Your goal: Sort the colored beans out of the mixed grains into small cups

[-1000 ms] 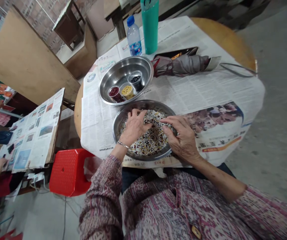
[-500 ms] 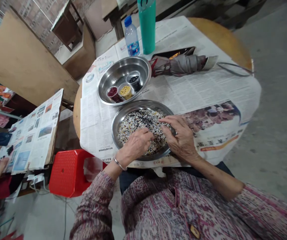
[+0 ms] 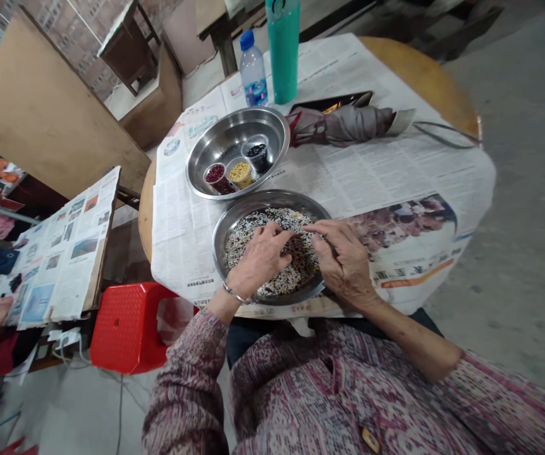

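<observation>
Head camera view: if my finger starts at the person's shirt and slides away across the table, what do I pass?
Shirt button → steel bowl of mixed grains → steel bowl holding three small cups → plastic water bottle

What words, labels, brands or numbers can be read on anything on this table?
Water bottle, blue label: too small to read.
Newspaper, body columns: too small to read.
Large headline beside the right hand: printed characters, too blurred to quote.
No text can be quoted with confidence.
</observation>
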### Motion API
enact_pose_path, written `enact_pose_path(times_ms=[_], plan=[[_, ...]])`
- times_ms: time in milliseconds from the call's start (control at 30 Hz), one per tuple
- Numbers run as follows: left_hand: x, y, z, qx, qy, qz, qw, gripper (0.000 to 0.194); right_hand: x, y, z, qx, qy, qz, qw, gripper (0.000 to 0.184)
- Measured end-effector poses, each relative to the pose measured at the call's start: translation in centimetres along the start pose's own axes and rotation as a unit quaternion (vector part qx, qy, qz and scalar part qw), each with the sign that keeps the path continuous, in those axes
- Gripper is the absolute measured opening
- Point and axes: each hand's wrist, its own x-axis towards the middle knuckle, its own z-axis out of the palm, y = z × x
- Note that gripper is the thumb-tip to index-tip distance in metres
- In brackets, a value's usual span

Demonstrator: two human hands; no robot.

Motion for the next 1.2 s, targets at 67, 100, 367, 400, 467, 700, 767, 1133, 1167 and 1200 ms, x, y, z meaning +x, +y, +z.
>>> enact_pose_path(times_ms=[67, 100, 367, 400, 467, 700, 767, 1133, 1167, 1200], plan=[[1.0, -0.2, 0.4, -0.022, -0.004, 0.018, 1.000, 0.028, 0.0, 0.0, 0.0, 0.003, 0.001, -0.002, 1.000, 0.023], [1.5, -0.2, 0.6, -0.029, 0.000, 0.019, 0.999, 0.026, 0.0, 0.0, 0.0, 0.004, 0.001, -0.003, 1.000, 0.023], [1.3, -1.1, 0.4, -0.073, 0.079, -0.039, 0.993, 0.017, 0.0, -0.1, 0.1, 0.007, 0.007, -0.010, 1.000, 0.023], [0.4, -1.3, 0.2, -0.080, 0.087, -0.049, 0.992, 0.017, 0.0, -0.1, 0.1, 0.007, 0.006, -0.011, 1.000, 0.023], [-1.7, -1.7, -0.3, -0.088, 0.099, -0.075, 0.988, 0.020, 0.0, -0.1, 0.1, 0.006, 0.006, -0.012, 1.000, 0.022], [-6.9, -1.2, -1.6, -0.129, 0.023, -0.036, 0.991, 0.014, 0.0, 0.0, 0.1, -0.004, 0.004, -0.008, 1.000, 0.021], [-6.3, -0.9, -1.7, -0.115, 0.040, -0.043, 0.992, 0.012, 0.0, 0.1, 0.1, -0.008, 0.004, -0.010, 1.000, 0.021], [1.9, -1.2, -0.1, 0.020, 0.035, -0.031, 0.999, 0.023, 0.1, -0.2, 0.1, -0.002, 0.003, -0.015, 1.000, 0.021], [2.1, -1.4, -0.1, 0.020, 0.034, -0.026, 0.999, 0.021, 0.1, -0.2, 0.1, 0.001, 0.005, -0.015, 1.000, 0.021], [2.2, -1.6, 0.0, 0.022, 0.034, -0.028, 0.999, 0.022, 0.1, -0.2, 0.1, 0.002, 0.007, -0.016, 1.000, 0.021]])
